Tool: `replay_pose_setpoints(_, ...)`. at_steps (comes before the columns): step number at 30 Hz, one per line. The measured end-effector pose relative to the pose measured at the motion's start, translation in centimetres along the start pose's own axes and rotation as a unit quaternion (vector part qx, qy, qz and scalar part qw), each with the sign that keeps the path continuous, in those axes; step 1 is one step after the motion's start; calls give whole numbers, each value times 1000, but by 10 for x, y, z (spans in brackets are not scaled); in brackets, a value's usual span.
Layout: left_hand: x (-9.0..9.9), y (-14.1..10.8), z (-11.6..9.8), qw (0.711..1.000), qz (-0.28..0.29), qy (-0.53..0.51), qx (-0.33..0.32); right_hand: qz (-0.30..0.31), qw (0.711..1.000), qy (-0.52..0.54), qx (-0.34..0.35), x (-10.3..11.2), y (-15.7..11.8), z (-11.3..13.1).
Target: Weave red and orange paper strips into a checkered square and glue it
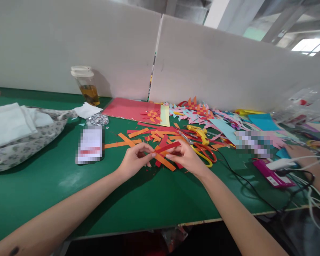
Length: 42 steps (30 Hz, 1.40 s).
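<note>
Head view — left hand, right hand holding paper strips — phone screen blurred.

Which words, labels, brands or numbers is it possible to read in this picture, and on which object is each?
No text can be read.
Phone: screen pixelated, unreadable.
Pixelated object at right: unreadable.
Magenta power strip: any marking too small to read.

Head view — forward, downward (fairly near).
</note>
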<state>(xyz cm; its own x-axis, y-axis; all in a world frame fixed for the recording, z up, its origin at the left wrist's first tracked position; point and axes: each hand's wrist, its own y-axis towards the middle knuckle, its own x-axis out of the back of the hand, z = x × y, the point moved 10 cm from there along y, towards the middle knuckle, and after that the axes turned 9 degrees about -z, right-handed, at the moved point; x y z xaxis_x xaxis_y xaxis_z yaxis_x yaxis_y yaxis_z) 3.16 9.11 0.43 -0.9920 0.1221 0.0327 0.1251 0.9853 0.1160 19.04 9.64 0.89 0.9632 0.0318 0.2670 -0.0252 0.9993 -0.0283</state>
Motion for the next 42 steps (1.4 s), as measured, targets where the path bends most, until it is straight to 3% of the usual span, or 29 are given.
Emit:
replay_pose_setpoints(5,-4,-2,0,1000,18,0,-9,-13,999,29,-19,-8,-4,5)
replay_pose_setpoints(10,-4,-1,3,1000,12,-11,5,-22,998,45,31,-10,-4,16)
replay_pose_setpoints(15,-2,0,8,999,1,-31,29,-54,996,-2,70,1,-2,17)
replay_pose_setpoints(23,-4,-1,12,998,12,4,69,-55,992,-59,101,-4,-9,25)
replay_pose_setpoints(28,-3,-1,13,996,3,19,82,-33,996,41,77,-10,-10,28)
replay_pose_setpoints(31,-5,-2,12,997,10,9,82,-77,990,106,49,-4,-8,25)
replay_pose_setpoints(34,-10,-5,10,996,30,-1,80,-115,987,108,40,1,-7,21)
replay_pose_setpoints(39,-13,-7,9,996,35,7,86,-86,987,124,46,-9,-9,20)
replay_pose_setpoints(42,-12,-7,10,996,29,3,89,-101,986,126,51,-6,-10,21)
